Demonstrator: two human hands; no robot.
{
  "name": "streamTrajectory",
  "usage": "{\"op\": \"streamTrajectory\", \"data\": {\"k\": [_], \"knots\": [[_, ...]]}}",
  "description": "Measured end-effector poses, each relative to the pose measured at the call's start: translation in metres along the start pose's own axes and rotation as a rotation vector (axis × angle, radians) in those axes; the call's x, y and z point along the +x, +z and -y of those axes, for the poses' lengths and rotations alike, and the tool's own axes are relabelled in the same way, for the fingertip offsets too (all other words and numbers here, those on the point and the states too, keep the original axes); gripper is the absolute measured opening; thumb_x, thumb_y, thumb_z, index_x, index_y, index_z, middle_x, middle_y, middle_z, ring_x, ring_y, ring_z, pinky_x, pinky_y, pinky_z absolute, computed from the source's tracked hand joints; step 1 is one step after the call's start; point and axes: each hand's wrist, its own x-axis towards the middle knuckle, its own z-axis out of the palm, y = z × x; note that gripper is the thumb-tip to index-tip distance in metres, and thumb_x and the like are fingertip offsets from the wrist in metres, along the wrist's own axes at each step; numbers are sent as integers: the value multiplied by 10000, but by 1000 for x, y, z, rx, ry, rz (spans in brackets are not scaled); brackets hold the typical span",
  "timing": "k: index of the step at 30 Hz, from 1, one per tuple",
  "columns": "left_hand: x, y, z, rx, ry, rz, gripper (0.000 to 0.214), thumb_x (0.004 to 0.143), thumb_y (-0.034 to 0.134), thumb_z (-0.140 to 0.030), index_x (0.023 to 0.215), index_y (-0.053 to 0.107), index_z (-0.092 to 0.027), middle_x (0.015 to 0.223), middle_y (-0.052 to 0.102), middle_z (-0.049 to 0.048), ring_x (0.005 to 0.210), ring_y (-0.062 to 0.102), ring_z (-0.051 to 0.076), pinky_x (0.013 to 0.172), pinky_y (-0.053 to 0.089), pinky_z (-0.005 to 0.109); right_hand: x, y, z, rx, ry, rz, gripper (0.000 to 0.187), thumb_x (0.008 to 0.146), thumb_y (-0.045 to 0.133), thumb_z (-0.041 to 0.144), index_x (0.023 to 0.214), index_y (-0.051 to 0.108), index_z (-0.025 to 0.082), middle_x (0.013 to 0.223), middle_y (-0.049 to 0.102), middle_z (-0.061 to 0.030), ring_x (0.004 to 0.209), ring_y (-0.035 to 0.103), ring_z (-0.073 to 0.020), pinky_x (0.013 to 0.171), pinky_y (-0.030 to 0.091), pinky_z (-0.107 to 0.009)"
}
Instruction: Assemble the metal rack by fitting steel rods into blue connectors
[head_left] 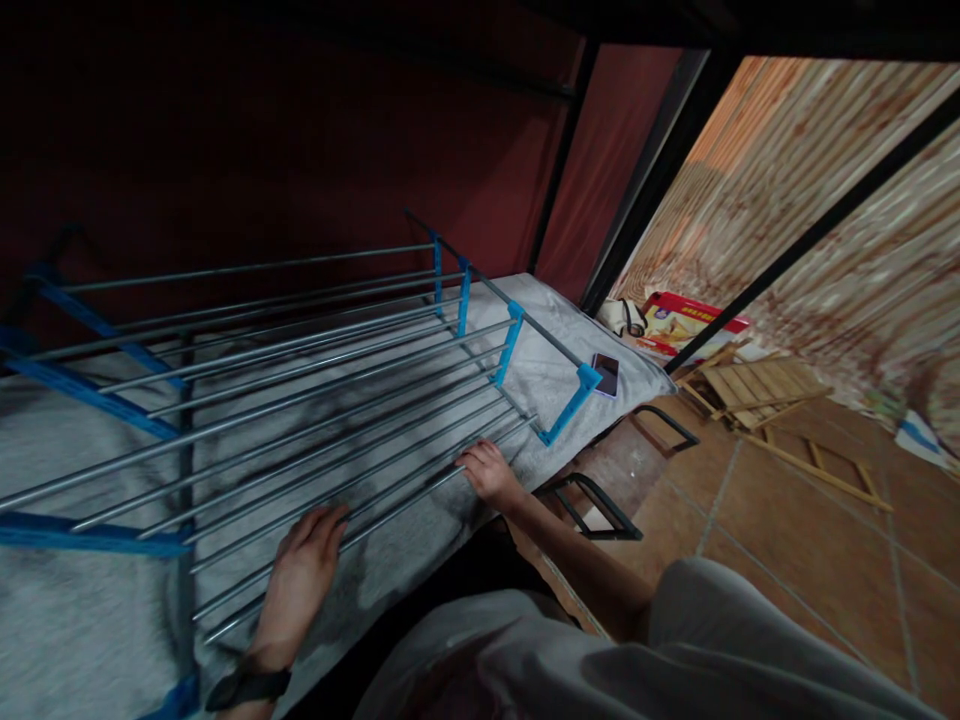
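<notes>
A rack of several grey metal rods (300,380) with blue plastic side brackets (571,400) lies on its side on a grey bed sheet (82,620). My left hand (304,575) rests on the nearest rods, its fingers curled over one of them. A dark watch sits on that wrist. My right hand (489,472) lies further right on the nearest rods, close to the blue end bracket, fingers bent over the rods.
A phone (606,374) lies on the sheet near the bed's corner. Black bed-frame posts (660,160) rise at right. On the tiled floor (787,540) are a black metal frame (596,505), wooden slats (757,385) and a red box (686,320).
</notes>
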Motion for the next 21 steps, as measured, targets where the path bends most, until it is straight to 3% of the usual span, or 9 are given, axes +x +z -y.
{"op": "streamTrajectory", "data": {"k": [5,10,17,21], "knots": [[-12,-8,-19,21,95,46,460,1011,377,-486,1222,671,-202,1198,698,100,1119,657,260,996,545,425,-4,-7,4,16,46,-1,212,993,518,234,1108,692,198,1099,674,-86,1072,582,-220,1117,397,-446],[-27,-12,-32,155,90,144,459,1024,329,-383,1282,663,-203,1149,737,96,995,701,263,868,569,401,-2,-17,14,4,41,54,230,995,515,239,1139,692,214,1115,663,-86,1070,570,-226,1104,382,-446],[-21,-34,-34,215,159,105,494,1030,292,-360,1268,674,-156,1134,741,123,1003,703,296,888,540,446,-3,-25,26,27,52,85,215,991,538,250,1128,686,177,1086,661,-93,1041,577,-223,1013,412,-392],[-22,-37,-30,243,180,115,503,1035,282,-371,1255,684,-163,1115,750,115,985,711,293,871,538,444,-12,-22,33,56,56,63,198,996,541,262,1105,685,180,1094,663,-86,1037,576,-218,1020,407,-392]]}}
